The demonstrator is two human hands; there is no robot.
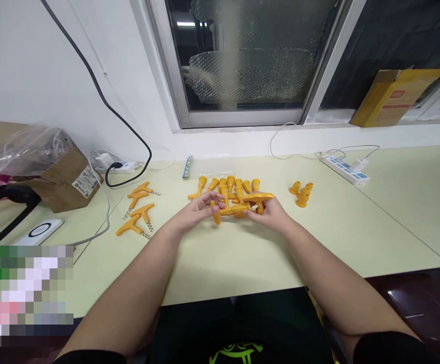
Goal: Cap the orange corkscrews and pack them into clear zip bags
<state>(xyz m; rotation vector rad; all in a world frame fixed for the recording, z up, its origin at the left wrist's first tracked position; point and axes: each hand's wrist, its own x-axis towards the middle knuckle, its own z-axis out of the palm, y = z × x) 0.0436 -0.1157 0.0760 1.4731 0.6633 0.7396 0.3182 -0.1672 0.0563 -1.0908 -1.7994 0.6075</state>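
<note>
Step in hand looks like fitting a yellow sleeve (pixel 238 208) over a held corkscrew (pixel 216 214), sideways between both hands above the bench (pixel 212 273); no metal spiral shows there, so seating depth can't be told. Next move probably calls for keeping both on one axis and turning or pushing home.

Left hand (pixel 197 211): fingers curled nearly closed, thumb and fingertips pinching near the corkscrew's T-handle. Right hand (pixel 272 215): fingers part-closed round the sleeve's far end; a second T-handle (pixel 258 197) lies across them, looks held too, contact partly hidden.

Bare corkscrews (pixel 134 222) on the left, spare sleeves (pixel 302 197) right, yellow cluster (pixel 238 187) just behind the hands.
</note>
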